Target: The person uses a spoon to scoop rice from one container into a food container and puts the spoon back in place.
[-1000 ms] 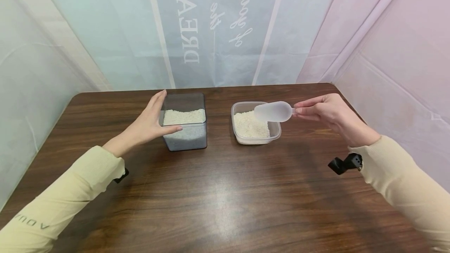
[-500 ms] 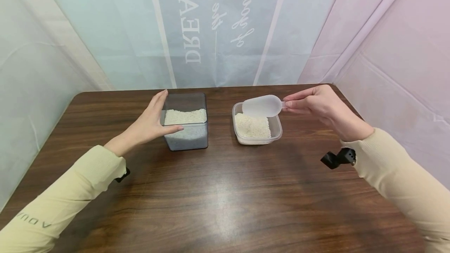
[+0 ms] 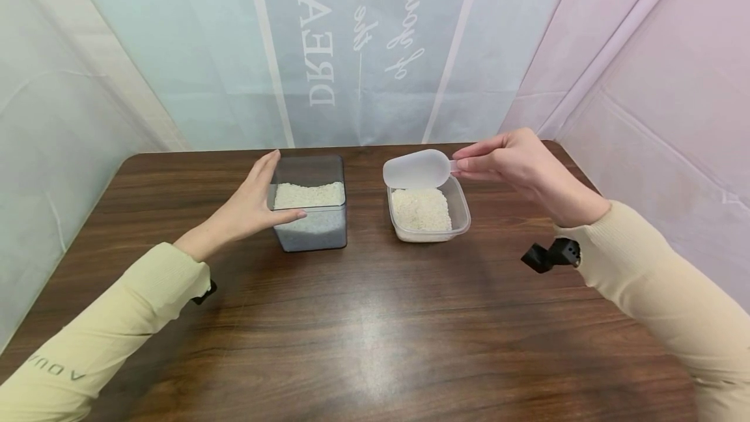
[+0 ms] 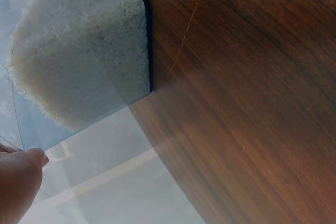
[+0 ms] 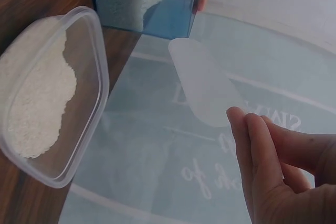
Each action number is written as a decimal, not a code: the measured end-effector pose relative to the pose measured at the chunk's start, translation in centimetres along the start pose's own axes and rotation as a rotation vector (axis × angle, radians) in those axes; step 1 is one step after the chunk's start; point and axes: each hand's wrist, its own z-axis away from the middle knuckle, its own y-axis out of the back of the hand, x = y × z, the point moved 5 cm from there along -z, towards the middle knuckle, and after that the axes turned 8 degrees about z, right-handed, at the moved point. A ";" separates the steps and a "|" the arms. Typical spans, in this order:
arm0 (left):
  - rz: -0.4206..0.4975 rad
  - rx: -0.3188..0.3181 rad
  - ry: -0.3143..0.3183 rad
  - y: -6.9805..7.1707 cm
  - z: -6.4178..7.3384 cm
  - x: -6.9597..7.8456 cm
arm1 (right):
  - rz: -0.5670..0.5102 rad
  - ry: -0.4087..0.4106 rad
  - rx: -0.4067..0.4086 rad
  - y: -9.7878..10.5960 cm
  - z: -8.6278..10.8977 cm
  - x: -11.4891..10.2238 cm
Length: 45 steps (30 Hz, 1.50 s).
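Note:
My left hand (image 3: 243,210) holds the left side of a smoky, see-through square container (image 3: 316,230), thumb along its front and fingers at the back corner. White rice (image 4: 84,61) fills its lower part. To the right sits a clear plastic tub (image 3: 459,213) with more rice (image 3: 420,210) heaped inside. My right hand (image 3: 515,165) pinches the short handle of a frosted white scoop (image 3: 417,169). The scoop hangs level over the tub's back edge, apart from the rice; no rice shows in it in the right wrist view.
Both containers stand on a brown wood-grain table (image 3: 351,324), near its back edge. A pale printed curtain (image 3: 375,51) hangs behind, with more pale cloth at both sides. A black wrist camera (image 3: 553,254) sits at the right cuff.
My right hand has carried the scoop leftward and away from me, from the tub's right side to its back left rim. My left hand and both containers stay put.

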 end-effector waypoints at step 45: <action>-0.013 -0.002 0.004 -0.1 0.1 0.1 | -0.024 0.112 -0.023 -6.4 -1.8 -6.8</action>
